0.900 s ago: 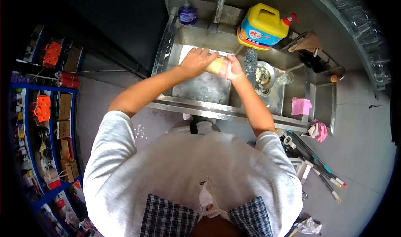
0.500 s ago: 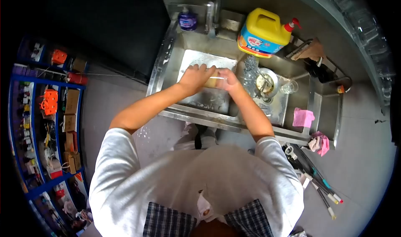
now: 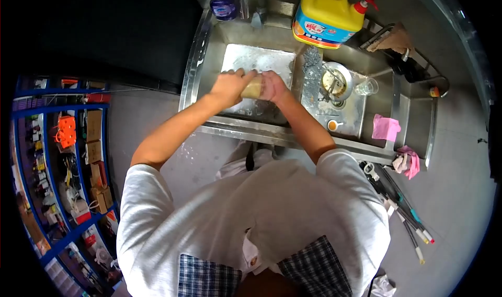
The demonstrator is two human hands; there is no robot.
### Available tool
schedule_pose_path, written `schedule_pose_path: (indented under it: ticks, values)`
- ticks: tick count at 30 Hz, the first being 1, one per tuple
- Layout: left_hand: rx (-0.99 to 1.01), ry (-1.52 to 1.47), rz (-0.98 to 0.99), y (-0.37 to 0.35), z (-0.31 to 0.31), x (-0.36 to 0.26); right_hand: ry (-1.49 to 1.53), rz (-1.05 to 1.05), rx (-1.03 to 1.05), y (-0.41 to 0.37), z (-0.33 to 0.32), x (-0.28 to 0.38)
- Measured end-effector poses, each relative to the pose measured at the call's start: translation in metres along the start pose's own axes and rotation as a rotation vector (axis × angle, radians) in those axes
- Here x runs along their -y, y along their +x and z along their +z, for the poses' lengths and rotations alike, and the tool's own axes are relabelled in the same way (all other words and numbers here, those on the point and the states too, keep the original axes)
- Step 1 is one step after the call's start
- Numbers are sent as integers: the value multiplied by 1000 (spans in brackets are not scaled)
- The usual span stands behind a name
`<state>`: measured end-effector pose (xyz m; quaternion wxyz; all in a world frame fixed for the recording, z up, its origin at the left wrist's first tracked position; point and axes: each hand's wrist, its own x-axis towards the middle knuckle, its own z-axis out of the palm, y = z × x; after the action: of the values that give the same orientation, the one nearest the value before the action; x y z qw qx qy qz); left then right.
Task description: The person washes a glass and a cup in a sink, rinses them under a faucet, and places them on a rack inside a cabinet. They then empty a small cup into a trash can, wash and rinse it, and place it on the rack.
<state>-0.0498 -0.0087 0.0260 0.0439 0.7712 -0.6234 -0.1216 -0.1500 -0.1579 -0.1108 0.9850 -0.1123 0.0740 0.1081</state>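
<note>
Over the left sink basin (image 3: 219, 35), a see-through cup (image 3: 253, 89) lies sideways between my hands, with something yellowish like a sponge showing through it. My left hand (image 3: 230, 86) is wrapped round its left end. At the other end, my right hand (image 3: 274, 87) is closed about the cup's mouth, and its fingers look partly pale through the clear wall. I cannot tell whether those fingers reach inside. Below the hands, the basin floor (image 3: 256, 58) is wet, with whitish suds.
A purple soap bottle (image 3: 224, 7) and faucet (image 3: 257, 18) stand behind the basin. Beside them is a large yellow detergent jug (image 3: 325, 17). The right basin holds a metal lid-like dish (image 3: 341, 81), a glass (image 3: 367, 87), a small orange-filled cup (image 3: 333, 125) and a pink cloth (image 3: 386, 127).
My view has shifted, so the sink sits higher in it. Both hands still hold the cup, which has turned slightly and shows more yellow. The small orange-filled cup is now visible.
</note>
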Motion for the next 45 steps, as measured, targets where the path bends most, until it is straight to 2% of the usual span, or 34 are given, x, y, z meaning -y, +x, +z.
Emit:
schedule_pose_path:
  ticks: [1,4,5,8,9,12,13,15,18,21,24,25,28,29,32,34,36,37,38,39,40,41,42,43,44,45]
  values:
    - [-358,230,163,2,17,5,-66,-10,-43,-1,7,6]
    - [-524,249,225,10,32,22,-250,-60,-175,-7,31,21]
    - [-526,266,235,11,32,27,-353,-98,-145,-9,38,26]
    - [-414,180,121,9,25,47,-582,-275,-319,-20,59,30]
    - [-346,125,99,7,23,49,-678,-315,-308,-20,59,29]
    - [-180,-114,38,7,22,38,-610,-257,-419,-9,59,27]
    - [-162,-42,21,6,18,29,-474,-171,-419,-4,62,25]
    - [-297,60,105,1,24,32,-199,-9,-415,7,68,26]
    - [-426,111,151,-1,25,32,-163,71,-410,15,74,30]
    - [-519,168,169,2,4,33,-79,3,-342,12,100,34]
    - [-465,-56,212,7,-16,42,-377,-213,-308,4,115,34]
    - [-368,-203,156,8,-18,45,-449,-266,-393,-6,136,35]
    - [49,-763,-81,9,-3,53,-831,-466,-596,-12,105,37]
    - [-69,-833,116,13,42,72,-861,-548,-633,-21,99,36]
    - [277,-1285,-200,-1,74,67,-828,-748,-839,-66,78,27]
    - [471,-1854,-462,-7,102,67,-1478,-1109,-1278,-101,51,10]
    - [462,-2122,-474,-19,119,64,-2019,-1166,-1395,-129,38,-12]
    - [487,-2240,-470,-17,123,63,-2130,-1047,-1332,-136,16,-23]
    - [525,-2357,-467,-14,129,60,-2307,-713,-1316,-143,-10,-41]
    - [515,-2355,-443,-10,139,58,-2341,-487,-1335,-145,-13,-56]
    - [590,-2405,-398,-9,137,57,-2367,-263,-1326,-144,-14,-69]
    - [640,-2456,-347,-6,132,61,-2265,-160,-1375,-142,-14,-75]
    - [679,-2507,-282,-4,123,65,-2276,-157,-1409,-138,-14,-75]
    - [643,-2452,-358,-3,118,66,-2273,-169,-1396,-131,3,-72]
    - [622,-2468,-342,-3,119,66,-2262,-186,-1394,-123,22,-67]
    - [599,-2475,-319,-1,118,68,-2146,-439,-1281,-114,27,-57]
